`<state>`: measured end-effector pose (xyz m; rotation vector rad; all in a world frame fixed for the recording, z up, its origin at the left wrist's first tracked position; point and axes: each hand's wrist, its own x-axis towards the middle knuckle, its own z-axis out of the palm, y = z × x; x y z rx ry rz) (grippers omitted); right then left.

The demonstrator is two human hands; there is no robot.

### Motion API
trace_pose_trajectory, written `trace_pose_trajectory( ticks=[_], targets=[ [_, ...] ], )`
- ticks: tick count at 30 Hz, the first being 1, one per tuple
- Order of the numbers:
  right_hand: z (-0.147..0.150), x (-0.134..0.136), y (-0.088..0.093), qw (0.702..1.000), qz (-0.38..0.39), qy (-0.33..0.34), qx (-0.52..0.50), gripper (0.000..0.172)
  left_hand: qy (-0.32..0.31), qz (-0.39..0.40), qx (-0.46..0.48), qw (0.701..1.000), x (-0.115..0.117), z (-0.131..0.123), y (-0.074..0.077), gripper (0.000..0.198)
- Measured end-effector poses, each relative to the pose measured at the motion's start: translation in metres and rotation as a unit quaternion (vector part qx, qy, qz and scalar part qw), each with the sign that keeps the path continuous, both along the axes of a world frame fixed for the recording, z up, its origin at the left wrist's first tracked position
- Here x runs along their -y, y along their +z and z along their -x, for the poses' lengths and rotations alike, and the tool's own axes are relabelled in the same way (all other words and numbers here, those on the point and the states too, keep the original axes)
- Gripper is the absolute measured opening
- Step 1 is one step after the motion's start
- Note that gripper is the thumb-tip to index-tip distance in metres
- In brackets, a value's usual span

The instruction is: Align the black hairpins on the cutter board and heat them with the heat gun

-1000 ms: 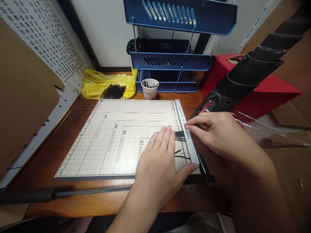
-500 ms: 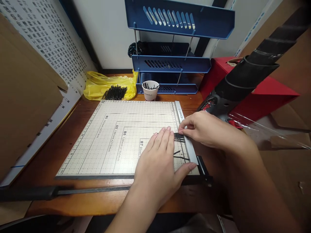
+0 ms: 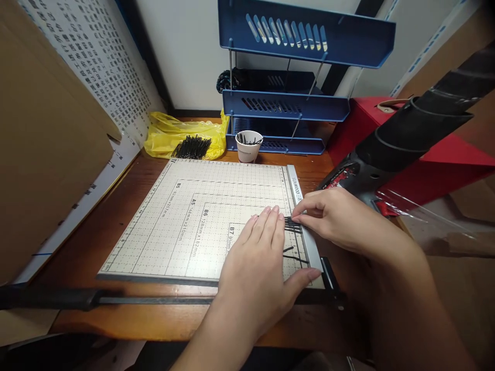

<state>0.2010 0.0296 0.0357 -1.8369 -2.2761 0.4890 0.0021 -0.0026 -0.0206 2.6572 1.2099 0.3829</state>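
Note:
A paper trimmer [image 3: 162, 221] with a printed grid lies on the table. My left hand [image 3: 255, 252] rests flat on its right part, fingers stretched out and thumb spread to the metal edge bar [image 3: 305, 226]. Several thin black strips [image 3: 293, 225] lie side by side between its fingertips and that bar, their left ends hidden under the hand. At their far side, my right hand [image 3: 328, 214] reaches over the bar with thumb and forefinger pinched on a strip, which the fingertips mostly cover. Two loose black strips [image 3: 296, 257] lie nearer me, beside my left thumb.
Behind the trimmer stand a white paper cup [image 3: 248, 152] of black strips and a yellow plastic bag [image 3: 162, 139] with a pile of strips [image 3: 192, 147]. A blue tray rack [image 3: 286, 105], red box [image 3: 436, 159] and black tube [image 3: 410, 129] flank them. The cutter arm [image 3: 154, 300] lies along the front.
The view has shifted, so the whole scene sits a little further right. Both hands keep nearly the same pose and place on the trimmer; the strips look unchanged.

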Motion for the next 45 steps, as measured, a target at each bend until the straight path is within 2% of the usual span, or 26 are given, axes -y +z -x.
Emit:
trace_pose_trajectory(
  ticks=[11, 17, 23, 27, 33, 38, 42, 45],
  targets=[
    [0.011, 0.002, 0.003, 0.995, 0.013, -0.043, 0.093, 0.018, 0.003, 0.012, 0.002, 1.0, 0.001, -0.002, 0.001, 0.094],
    [0.011, 0.002, 0.006, 0.994, 0.055, -0.022, 0.094, 0.026, 0.0, -0.002, 0.006, 1.0, 0.001, -0.001, -0.001, 0.095],
    [0.005, 0.001, 0.003, 0.993, -0.005, -0.042, 0.108, 0.028, 0.002, -0.031, 0.014, 0.999, 0.001, 0.0, 0.0, 0.094],
    [0.008, -0.004, -0.002, 0.992, -0.012, -0.04, 0.122, 0.03, 0.004, -0.021, 0.004, 1.0, 0.002, -0.001, -0.001, 0.093],
    [0.005, -0.004, -0.005, 0.996, 0.033, -0.033, 0.073, 0.027, -0.005, -0.024, 0.002, 1.0, 0.001, -0.001, -0.003, 0.091],
    [-0.002, 0.004, -0.006, 0.998, 0.012, -0.06, 0.015, 0.022, -0.01, -0.036, 0.004, 0.999, 0.002, 0.0, -0.003, 0.086],
    [-0.005, 0.008, -0.005, 0.996, -0.005, -0.084, 0.001, 0.017, -0.011, -0.043, 0.012, 0.999, 0.002, 0.003, 0.004, 0.081],
    [-0.006, 0.009, -0.005, 0.995, -0.023, -0.1, -0.002, 0.017, -0.002, -0.043, 0.009, 0.999, -0.003, 0.004, 0.014, 0.066]
  ],
)
